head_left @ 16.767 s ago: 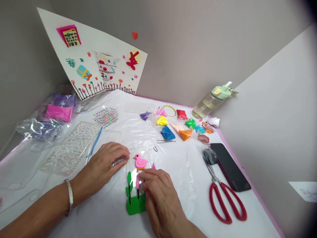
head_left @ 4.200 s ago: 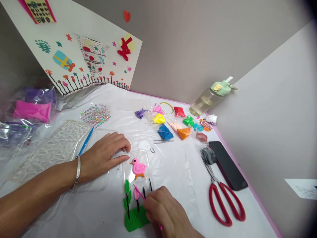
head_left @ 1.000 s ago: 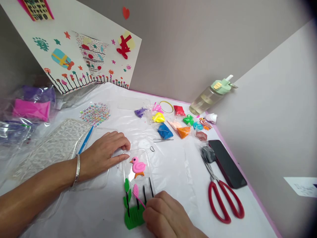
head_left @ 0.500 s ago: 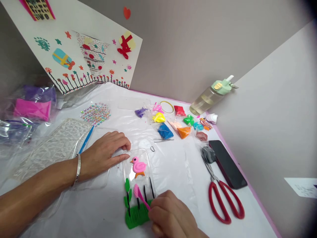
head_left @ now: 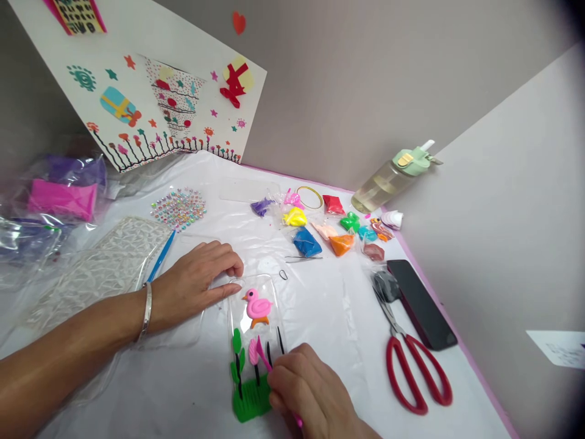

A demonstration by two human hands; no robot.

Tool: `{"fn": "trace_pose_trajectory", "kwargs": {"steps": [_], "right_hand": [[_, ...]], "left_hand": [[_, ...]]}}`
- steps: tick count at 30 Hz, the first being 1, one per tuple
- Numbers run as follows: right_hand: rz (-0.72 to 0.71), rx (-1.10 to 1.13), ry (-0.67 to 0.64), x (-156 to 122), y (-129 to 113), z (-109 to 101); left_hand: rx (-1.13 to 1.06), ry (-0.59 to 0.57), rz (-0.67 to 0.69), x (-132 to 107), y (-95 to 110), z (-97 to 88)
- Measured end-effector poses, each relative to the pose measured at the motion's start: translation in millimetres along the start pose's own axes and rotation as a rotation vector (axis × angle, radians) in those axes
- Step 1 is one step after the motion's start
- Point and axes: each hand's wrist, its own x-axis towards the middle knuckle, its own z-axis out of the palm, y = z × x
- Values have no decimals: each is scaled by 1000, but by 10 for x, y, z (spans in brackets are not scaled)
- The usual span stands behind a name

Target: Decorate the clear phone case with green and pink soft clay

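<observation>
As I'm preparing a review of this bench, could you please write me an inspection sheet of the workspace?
Surface: wrinkled white sheeting, with small specks.
Work items: clear phone case lying flat, bearing a pink clay duck, green clay grass and a pink clay bud.
Clutter: coloured clay packets, loose gems, blue tool, red-handled scissors near a black smartphone, water bottle.
Hands: left hand rests with its thumb at the case's far-left corner; right hand grips a pink tool beside the bud, contact unclear.
Cables: nothing seen.
Surroundings: grey wall; decorated white poster standing behind, at left.
</observation>
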Motion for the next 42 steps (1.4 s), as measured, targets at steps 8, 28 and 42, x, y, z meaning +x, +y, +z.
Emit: {"fn": "trace_pose_trajectory", "kwargs": {"steps": [8, 28, 42], "right_hand": [[7, 20, 6, 6, -15, 3], [-20, 28, -11, 19, -7, -6], [-11, -10, -56, 7, -37, -12]], "left_hand": [[2, -10, 2, 2, -3, -10], [-4, -3, 2, -14, 10, -13], [3, -12, 1, 1, -1, -13]]}}
